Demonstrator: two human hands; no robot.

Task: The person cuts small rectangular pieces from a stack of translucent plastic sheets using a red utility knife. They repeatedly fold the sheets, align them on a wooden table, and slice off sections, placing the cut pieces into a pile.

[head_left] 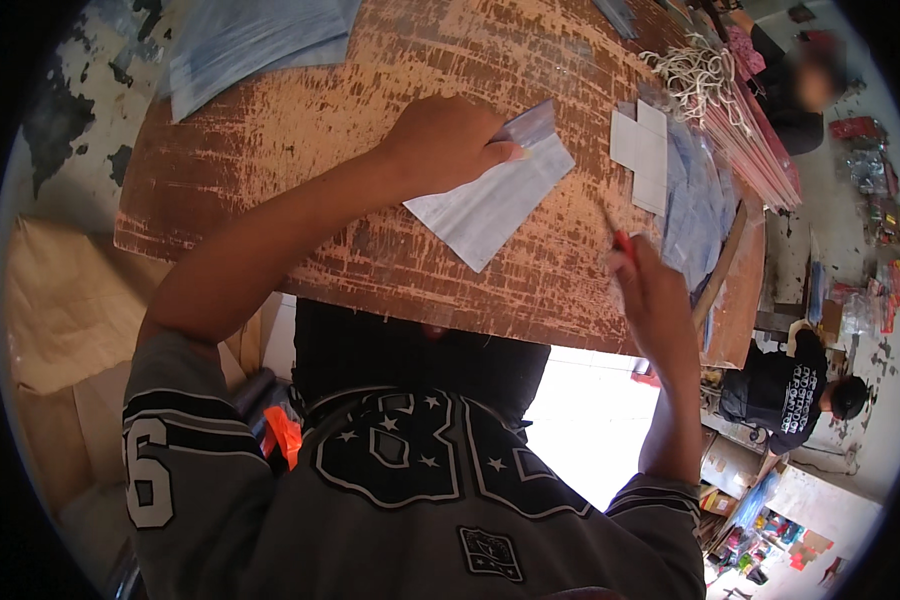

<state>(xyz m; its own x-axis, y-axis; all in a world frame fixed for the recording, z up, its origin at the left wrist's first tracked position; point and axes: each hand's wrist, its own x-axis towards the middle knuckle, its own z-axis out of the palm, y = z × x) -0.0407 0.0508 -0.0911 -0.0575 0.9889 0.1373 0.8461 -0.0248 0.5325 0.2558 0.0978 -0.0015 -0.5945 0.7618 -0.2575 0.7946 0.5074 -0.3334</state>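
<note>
A pale grey-blue sheet point(500, 205), with a darker strip along its far edge, lies at a slant on the worn wooden table. My left hand point(445, 145) is closed over its far left part, thumb pressed down on the sheet. To the right, my right hand point(655, 295) grips a slim tool with a red handle point(623, 243). Its thin, dark tip points away from me, blurred, and I cannot make out its exact kind. The tool is apart from the sheet, over the table's right side.
Larger blue-grey sheets point(270, 45) lie at the far left of the table point(370, 260). On the right are a white cut-out template point(642, 150), heaped bluish pieces point(695, 190), a wooden strip point(720, 265) and pale cords point(700, 75). Other people point(785, 390) are beyond the table.
</note>
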